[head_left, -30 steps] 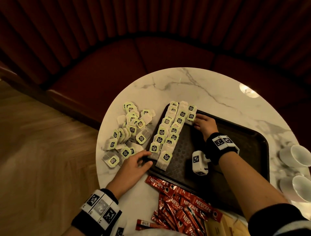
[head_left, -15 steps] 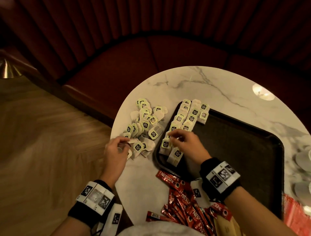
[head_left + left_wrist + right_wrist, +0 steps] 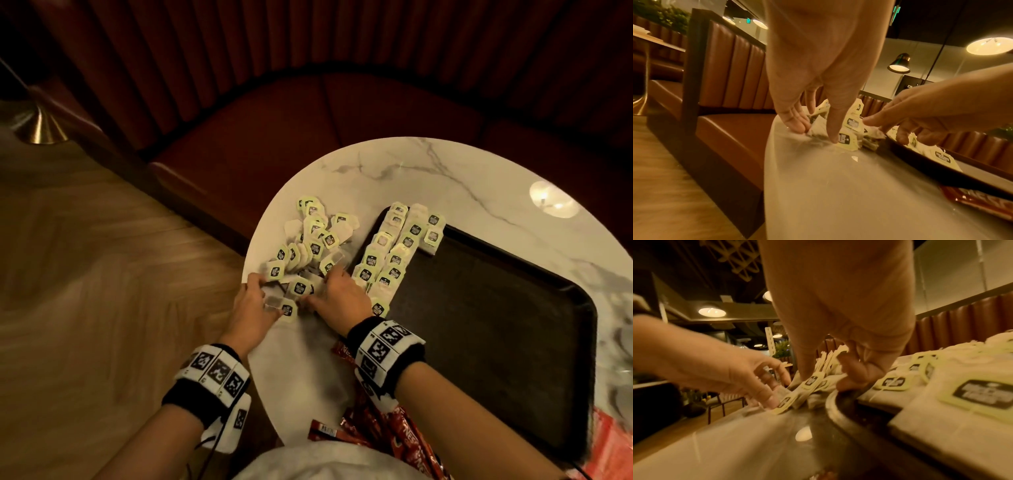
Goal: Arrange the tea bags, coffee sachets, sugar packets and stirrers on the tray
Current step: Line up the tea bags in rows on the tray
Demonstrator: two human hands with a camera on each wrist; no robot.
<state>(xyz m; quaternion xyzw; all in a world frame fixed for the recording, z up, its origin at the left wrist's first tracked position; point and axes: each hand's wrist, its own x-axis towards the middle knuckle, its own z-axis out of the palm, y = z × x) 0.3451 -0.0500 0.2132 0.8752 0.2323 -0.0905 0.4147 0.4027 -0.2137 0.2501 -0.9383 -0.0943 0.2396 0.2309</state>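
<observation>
Two rows of tea bags point(image 3: 390, 253) are lying along the left edge of the dark tray point(image 3: 496, 308), which is sitting on the right half of the round marble table point(image 3: 445, 171) in the head view. A loose pile of tea bags point(image 3: 308, 246) is resting on the bare marble just left of the tray, near the table's left rim. Red coffee sachets point(image 3: 404, 431) are spilling across the marble at the bottom centre of the frame, partly under the right forearm. A curved red-brown booth seat point(image 3: 291, 130) is wrapping around the far side of the table across the upper part of the frame, wooden flooring point(image 3: 85, 274) is filling the left side, and a brass lamp base point(image 3: 41, 126) is standing at the upper left.

Both hands are reaching palm-down into the near end of the loose pile, close together. The left hand point(image 3: 255, 308) is spreading its fingers over the bags at the table's rim; in the left wrist view its fingertips point(image 3: 833, 138) are pressing down on a bag and its tag, extended rather than closed round anything. The right hand point(image 3: 337, 298) is working between the pile and the tray's corner; in the right wrist view its thumb is pressing onto a tag while its fingers point(image 3: 853, 371) are curling around a bunch of bags, gathering them.
</observation>
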